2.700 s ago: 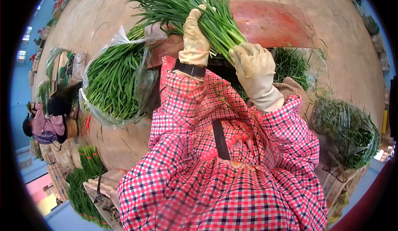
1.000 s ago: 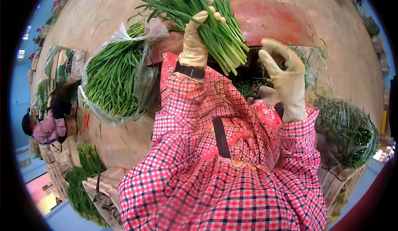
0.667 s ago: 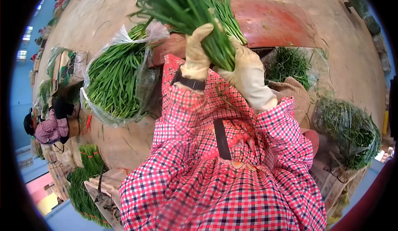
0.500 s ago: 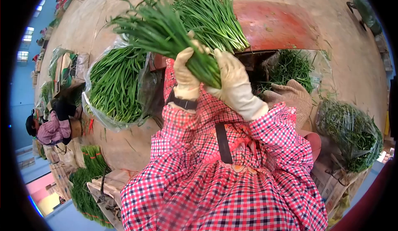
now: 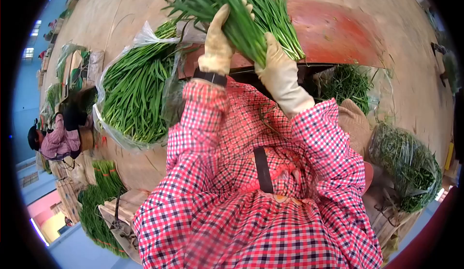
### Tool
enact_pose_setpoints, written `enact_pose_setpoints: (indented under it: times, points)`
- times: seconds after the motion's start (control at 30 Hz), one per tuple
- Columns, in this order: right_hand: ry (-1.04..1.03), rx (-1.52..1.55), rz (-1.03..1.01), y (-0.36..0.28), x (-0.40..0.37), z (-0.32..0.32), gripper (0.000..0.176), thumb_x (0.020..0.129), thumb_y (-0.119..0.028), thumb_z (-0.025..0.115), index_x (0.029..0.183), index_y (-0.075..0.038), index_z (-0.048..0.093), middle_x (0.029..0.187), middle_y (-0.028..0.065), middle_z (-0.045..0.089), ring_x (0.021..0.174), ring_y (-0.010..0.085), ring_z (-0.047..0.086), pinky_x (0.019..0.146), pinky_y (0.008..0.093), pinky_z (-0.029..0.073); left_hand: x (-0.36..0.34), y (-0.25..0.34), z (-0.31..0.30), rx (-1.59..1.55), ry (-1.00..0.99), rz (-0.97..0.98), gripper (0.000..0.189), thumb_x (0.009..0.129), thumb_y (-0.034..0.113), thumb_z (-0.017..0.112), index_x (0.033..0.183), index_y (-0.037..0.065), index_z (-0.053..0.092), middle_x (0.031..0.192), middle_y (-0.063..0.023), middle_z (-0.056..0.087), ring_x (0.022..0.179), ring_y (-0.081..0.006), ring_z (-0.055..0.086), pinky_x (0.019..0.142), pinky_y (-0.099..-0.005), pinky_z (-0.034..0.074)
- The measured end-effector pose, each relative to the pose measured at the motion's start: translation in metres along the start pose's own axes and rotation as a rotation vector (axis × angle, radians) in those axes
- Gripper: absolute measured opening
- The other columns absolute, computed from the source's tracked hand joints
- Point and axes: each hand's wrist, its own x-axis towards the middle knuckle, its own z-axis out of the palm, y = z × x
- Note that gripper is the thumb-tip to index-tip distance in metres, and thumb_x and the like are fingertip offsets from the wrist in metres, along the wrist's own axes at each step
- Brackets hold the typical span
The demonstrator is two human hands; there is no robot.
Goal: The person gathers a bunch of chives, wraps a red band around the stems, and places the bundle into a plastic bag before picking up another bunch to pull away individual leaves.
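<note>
A thick bunch of long green leaves (image 5: 237,25) is held up in front of me, its cut ends pointing down toward my body. My left hand (image 5: 220,42), in a cream glove with a dark band at the wrist, is wrapped round the bunch from the left. At its lower end my right hand (image 5: 279,71), gloved too, grips the stalks. Behind the bunch, a loose pile of the same leaves (image 5: 278,17) lies at the left side of a red board (image 5: 333,32).
An open plastic bag of leaves (image 5: 137,90) stands at left. Loose greens (image 5: 345,83) and a wrapped bundle (image 5: 406,162) are at right. Banded bunches (image 5: 99,211) lie at lower left. Another person (image 5: 60,138) sits at far left.
Both hands and the bunch have moved up and slightly right in view. The surroundings have shifted a little as the head moved.
</note>
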Motion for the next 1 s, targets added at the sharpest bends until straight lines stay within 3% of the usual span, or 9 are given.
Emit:
enact_pose_setpoints:
  times: [0.17,0.27,0.37,0.4,0.43,0.6,0.8,0.93,1.0]
  points:
    - [-0.088,-0.277,0.079,0.035,0.03,0.028,0.093,0.079,-0.038,0.073,0.146,0.004,0.025,0.121,0.0164,0.058,0.091,0.0279,0.067,0.076,0.0366,0.055,0.068,0.011,-0.038,0.176,0.167,-0.039,0.04,0.094,0.026,0.061,0.126,0.001,0.058,0.124,-0.0135,0.063,0.111,-0.0232,0.063,0.098,-0.0359,0.051]
    - [-0.254,-0.421,0.142,0.035,0.041,0.035,0.076,0.087,-0.027,0.062,0.144,0.011,0.029,0.119,0.021,0.06,0.089,0.0235,0.068,0.069,0.0335,0.057,0.098,0.019,-0.05,0.405,0.266,0.014,0.03,0.084,0.024,0.074,0.108,0.007,0.068,0.098,-0.0065,0.071,0.089,-0.0181,0.066,0.079,-0.0355,0.054]
    - [-0.218,-0.535,0.151,0.057,0.039,0.066,0.064,0.089,-0.015,0.056,0.141,0.012,0.032,0.112,0.02,0.062,0.085,0.0239,0.07,0.062,0.0367,0.058,0.104,0.047,-0.046,0.89,0.418,-0.109,0.034,0.086,0.029,0.074,0.112,0.009,0.067,0.099,-0.0039,0.07,0.095,-0.0183,0.063,0.087,-0.0355,0.047]
    - [-0.211,-0.562,0.154,0.057,0.04,0.067,0.06,0.089,-0.011,0.054,0.14,0.013,0.033,0.108,0.0193,0.063,0.082,0.0241,0.07,0.059,0.038,0.058,0.095,0.062,-0.056,0.884,0.235,-0.174,0.039,0.084,0.021,0.071,0.12,0.009,0.062,0.112,-0.0063,0.066,0.11,-0.0214,0.058,0.097,-0.0412,0.042]
    - [-0.206,-0.587,0.157,0.057,0.039,0.069,0.057,0.089,-0.008,0.053,0.139,0.013,0.035,0.104,0.0187,0.064,0.08,0.0242,0.07,0.055,0.0394,0.058,0.096,0.064,-0.059,1.186,0.533,-0.074,0.05,0.092,0.03,0.065,0.133,0.004,0.057,0.131,-0.0178,0.059,0.123,-0.0281,0.056,0.103,-0.0376,0.047]
    - [-0.176,-0.604,0.163,0.059,0.038,0.071,0.056,0.088,-0.01,0.051,0.139,0.01,0.037,0.098,0.0138,0.065,0.065,0.0205,0.069,0.051,0.0354,0.054,0.04,0.092,-0.021,2.014,0.394,0.238,0.062,0.086,0.037,0.072,0.134,0.002,0.053,0.122,-0.0185,0.064,0.118,-0.0291,0.059,0.098,-0.0351,0.049]
    - [-0.055,-0.703,0.054,0.06,0.028,0.074,0.052,0.087,-0.005,0.059,0.131,0.015,0.041,0.077,0.0068,0.058,0.055,0.0144,0.061,0.042,0.0311,0.05,-0.008,0.018,-0.014,2.704,-0.433,0.253,0.1,0.073,0.025,0.078,0.154,0.014,0.021,0.158,-0.0113,0.028,0.146,-0.0282,0.025,0.12,-0.0505,0.016]
    - [-0.004,-0.79,-0.042,0.046,0.023,0.061,0.053,0.085,-0.006,0.06,0.13,0.018,0.043,0.075,0.0066,0.057,0.054,0.0137,0.058,0.039,0.0317,0.047,-0.002,-0.02,-0.038,2.883,-0.564,0.49,0.061,0.093,0.019,0.042,0.152,0.024,0.026,0.159,0.0008,0.028,0.145,-0.0221,0.027,0.117,-0.0532,0.014]
    - [-0.069,-0.777,-0.072,0.043,0.023,0.061,0.054,0.085,-0.006,0.059,0.13,0.02,0.042,0.077,0.0099,0.059,0.056,0.0154,0.058,0.039,0.0328,0.046,0.007,-0.026,-0.035,2.897,-0.605,0.606,0.06,0.093,0.022,0.043,0.151,0.025,0.029,0.159,0.001,0.028,0.145,-0.0218,0.026,0.116,-0.0542,0.015]
